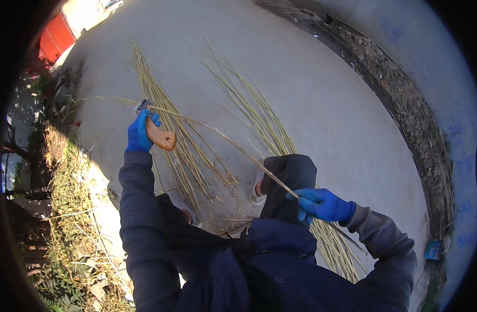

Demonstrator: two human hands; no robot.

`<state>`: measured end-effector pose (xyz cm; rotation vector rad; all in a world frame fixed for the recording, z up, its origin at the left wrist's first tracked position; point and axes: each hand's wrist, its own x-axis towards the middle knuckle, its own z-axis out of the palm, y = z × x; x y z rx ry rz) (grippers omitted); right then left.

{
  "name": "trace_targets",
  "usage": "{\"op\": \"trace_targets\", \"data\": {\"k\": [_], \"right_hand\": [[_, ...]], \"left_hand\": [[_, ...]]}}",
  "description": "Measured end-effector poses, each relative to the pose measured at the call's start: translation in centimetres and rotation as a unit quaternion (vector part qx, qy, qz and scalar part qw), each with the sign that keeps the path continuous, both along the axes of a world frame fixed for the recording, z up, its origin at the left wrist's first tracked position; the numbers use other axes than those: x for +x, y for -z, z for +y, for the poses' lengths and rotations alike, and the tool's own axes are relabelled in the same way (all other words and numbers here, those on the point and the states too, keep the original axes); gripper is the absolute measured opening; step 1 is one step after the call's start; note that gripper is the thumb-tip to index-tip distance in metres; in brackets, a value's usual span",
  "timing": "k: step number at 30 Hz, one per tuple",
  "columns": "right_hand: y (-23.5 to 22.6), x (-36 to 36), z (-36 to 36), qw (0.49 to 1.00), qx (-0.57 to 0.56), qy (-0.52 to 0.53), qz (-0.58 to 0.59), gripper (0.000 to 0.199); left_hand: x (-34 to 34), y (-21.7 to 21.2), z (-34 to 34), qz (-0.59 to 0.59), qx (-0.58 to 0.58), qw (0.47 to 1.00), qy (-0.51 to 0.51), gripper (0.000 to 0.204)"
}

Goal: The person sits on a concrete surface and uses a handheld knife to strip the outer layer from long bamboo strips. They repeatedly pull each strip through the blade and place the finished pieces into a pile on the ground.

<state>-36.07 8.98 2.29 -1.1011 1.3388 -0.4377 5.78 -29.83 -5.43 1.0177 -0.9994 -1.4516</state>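
Note:
My left hand [139,131], in a blue glove, is closed round a wooden-handled tool [161,136] with a small grey metal head [142,105]. A long thin stalk [217,131] runs from that metal head down to my right hand [321,204]. This hand, also blue-gloved, pinches the stalk near its thicker end, right of my knee. Beyond the tool, a thin tip of stalk sticks out to the left. Whether the metal head grips the stalk or only touches it, I cannot tell.
One bundle of stalks [168,112] lies on the grey concrete floor [301,67] ahead of my left hand. Another bundle [264,119] passes behind my right leg. Dry plants [72,208] line the left side; a soil strip and pale wall [430,57] bound the right.

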Motion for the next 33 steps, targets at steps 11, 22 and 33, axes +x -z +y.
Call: {"op": "trace_targets", "data": {"k": [11,22,33], "right_hand": [[1.6,3.2,-9.1,0.992,-0.109,0.033,0.058,0.038],[3.9,0.4,2.4,0.945,-0.264,-0.043,0.188,0.015],[11.4,-11.5,35.9,0.823,-0.193,-0.111,0.523,0.006]], "left_hand": [[-10.5,-1.9,10.0,0.014,0.034,0.997,0.070,0.045],[-3.7,0.8,7.0,0.033,0.029,0.999,-0.016,0.053],[2.4,0.8,1.6,-0.076,-0.019,0.997,-0.012,0.052]]}}
